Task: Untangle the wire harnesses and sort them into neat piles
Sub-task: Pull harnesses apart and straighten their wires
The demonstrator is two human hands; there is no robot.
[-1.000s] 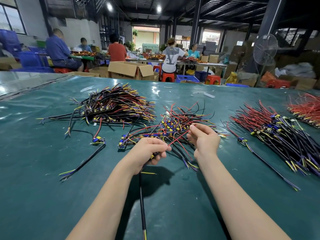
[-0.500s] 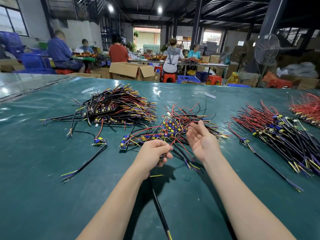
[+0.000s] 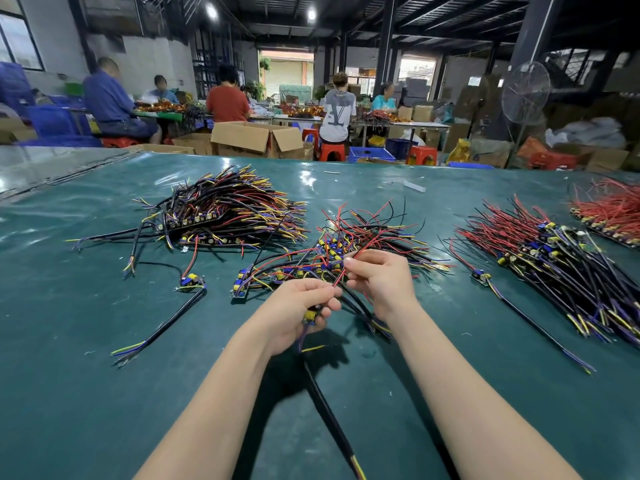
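A: Step in hand: freeing one harness from the tangled heap (image 3: 374, 233), mid-bench (image 3: 69, 375). How to do it well?
B: My judgement: trace the red wire (image 3: 337, 280) back to where it crosses the others and lift it over. No yanking, since a hard pull would likely drag the whole heap along and tighten the snarl. One hand anchors, the other works the loop loose.
A: Left hand (image 3: 298, 306)?
B: Fingers (image 3: 313, 289) curled tight round the harness's small yellow part (image 3: 310, 315). Its black cable (image 3: 325, 410) trails from the fist toward the camera.
A: Right hand (image 3: 384, 278)?
B: Thumb and forefinger pinch the red wire just beside the left knuckles. The other fingers are loosely curled. The wire runs up into the heap.
A: Where does it go once free?
B: Probably to a sorted pile: the dark pile (image 3: 228, 213) on the left or the red-and-black pile (image 3: 554, 258) on the right. I cannot tell which it matches.
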